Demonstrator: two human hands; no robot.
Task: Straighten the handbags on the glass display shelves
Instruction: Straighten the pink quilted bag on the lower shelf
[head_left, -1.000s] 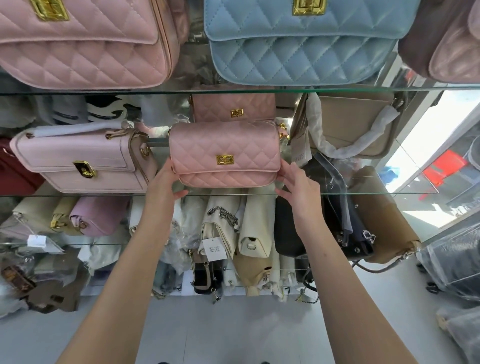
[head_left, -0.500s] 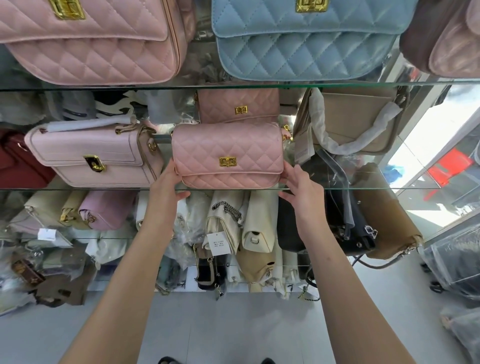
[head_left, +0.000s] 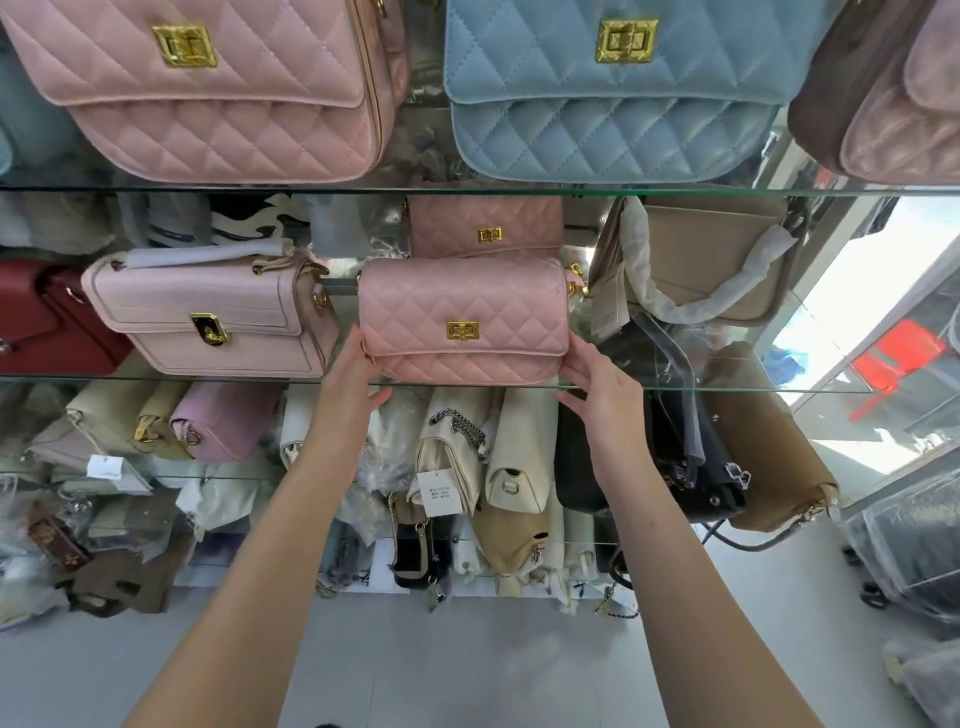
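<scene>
A small pink quilted handbag (head_left: 462, 319) with a gold clasp stands upright at the front edge of the middle glass shelf (head_left: 727, 388). My left hand (head_left: 353, 382) holds its lower left corner, thumb under the shelf edge. My right hand (head_left: 602, 389) holds its lower right corner with fingers against the side. A pale pink flap bag (head_left: 208, 312) sits to its left, a tan bag (head_left: 711, 260) with a wrapped strap to its right. Another pink quilted bag (head_left: 485, 226) stands behind it.
The upper glass shelf (head_left: 415, 189) carries a large pink quilted bag (head_left: 208, 88), a blue quilted bag (head_left: 613, 88) and a mauve one (head_left: 893, 88). A dark red bag (head_left: 47, 317) is far left. Lower shelves hold several packed bags, above a grey floor (head_left: 467, 665).
Both hands keep hold of the small pink bag's lower corners; the bag has shifted slightly right and sits squarer to the shelf edge. The view tilted up a little.
</scene>
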